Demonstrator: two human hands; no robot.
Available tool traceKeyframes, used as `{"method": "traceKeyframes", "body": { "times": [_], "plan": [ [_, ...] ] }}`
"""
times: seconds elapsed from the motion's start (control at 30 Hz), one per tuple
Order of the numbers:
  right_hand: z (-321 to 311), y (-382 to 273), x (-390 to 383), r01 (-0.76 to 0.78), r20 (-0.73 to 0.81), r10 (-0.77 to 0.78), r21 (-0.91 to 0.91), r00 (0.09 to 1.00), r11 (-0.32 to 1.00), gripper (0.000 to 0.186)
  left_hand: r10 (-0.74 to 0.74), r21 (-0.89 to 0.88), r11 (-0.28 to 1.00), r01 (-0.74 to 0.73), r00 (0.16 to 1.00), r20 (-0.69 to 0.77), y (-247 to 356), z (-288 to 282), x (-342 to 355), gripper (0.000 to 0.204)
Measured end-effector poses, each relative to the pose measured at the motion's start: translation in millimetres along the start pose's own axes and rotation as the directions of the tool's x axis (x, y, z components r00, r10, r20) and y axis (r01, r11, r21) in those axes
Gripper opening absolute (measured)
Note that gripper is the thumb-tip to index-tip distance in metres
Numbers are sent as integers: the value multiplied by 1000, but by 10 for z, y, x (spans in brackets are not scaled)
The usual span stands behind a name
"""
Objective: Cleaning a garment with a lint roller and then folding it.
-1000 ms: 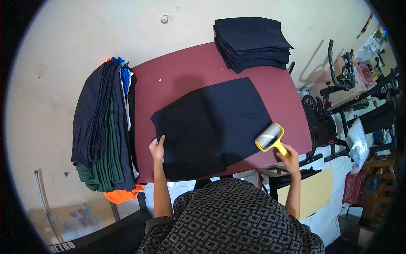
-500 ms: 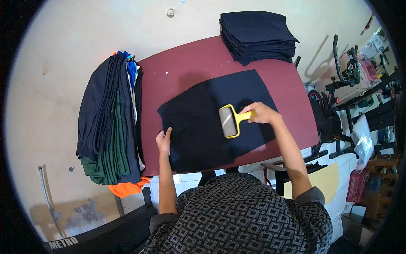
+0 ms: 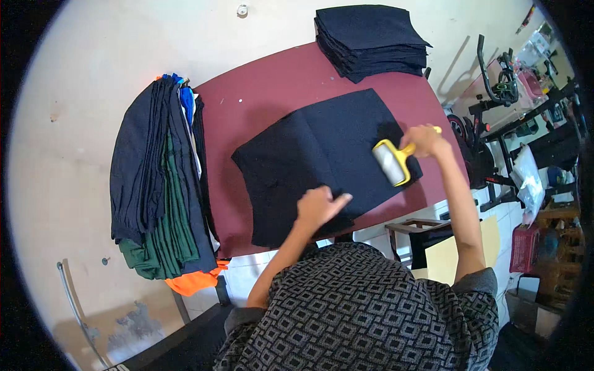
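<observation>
A flat black cloth [image 3: 309, 148] lies at an angle across the maroon table [image 3: 278, 80], with a crease running down its middle. In my right hand [image 3: 424, 142] is a lint roller [image 3: 391, 162] with a yellow frame and a pale roller, which is over the right part of the cloth, near its right edge. My left hand [image 3: 320, 207] rests on or just above the near middle of the cloth, thumb stretched out to the right and no object visible in it. Some of its fingers are curled and partly hidden.
A stack of folded black cloths [image 3: 368, 43] sits at the table's far right. Dark, green and orange garments [image 3: 158, 179] hang over the left edge. An exercise bike [image 3: 489, 123] stands to the right. A wooden stool [image 3: 405, 229] is by the near edge.
My right hand has moved the lint roller rightward, from the cloth's middle to near its right edge. My left hand has left the cloth's left edge and moved right, to its near middle.
</observation>
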State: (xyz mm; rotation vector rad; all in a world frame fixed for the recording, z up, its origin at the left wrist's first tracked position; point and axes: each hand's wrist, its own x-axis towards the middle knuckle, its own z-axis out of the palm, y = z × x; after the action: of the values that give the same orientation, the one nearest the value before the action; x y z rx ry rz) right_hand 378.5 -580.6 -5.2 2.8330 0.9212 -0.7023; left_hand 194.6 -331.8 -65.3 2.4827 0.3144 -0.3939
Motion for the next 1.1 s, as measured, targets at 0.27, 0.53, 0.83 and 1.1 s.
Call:
{"method": "traceKeyframes", "body": {
  "times": [0.27,0.53,0.83,1.1],
  "plan": [
    [26,-728,-48,69,64,-69,7,996,998,30,163,95,982,-164,986,20,-258,421,-43,41],
    [63,-403,-59,-360,-186,312,-354,932,863,9,136,-510,860,-27,975,178,-535,-551,-63,17],
    [387,-2003,-369,398,47,-395,-64,917,915,30,157,-596,803,-21,971,178,-584,-691,-77,21],
    [265,-421,-462,-355,-209,313,-206,927,912,9,301,-622,778,-90,922,243,-602,-465,-18,19]
  ]
}}
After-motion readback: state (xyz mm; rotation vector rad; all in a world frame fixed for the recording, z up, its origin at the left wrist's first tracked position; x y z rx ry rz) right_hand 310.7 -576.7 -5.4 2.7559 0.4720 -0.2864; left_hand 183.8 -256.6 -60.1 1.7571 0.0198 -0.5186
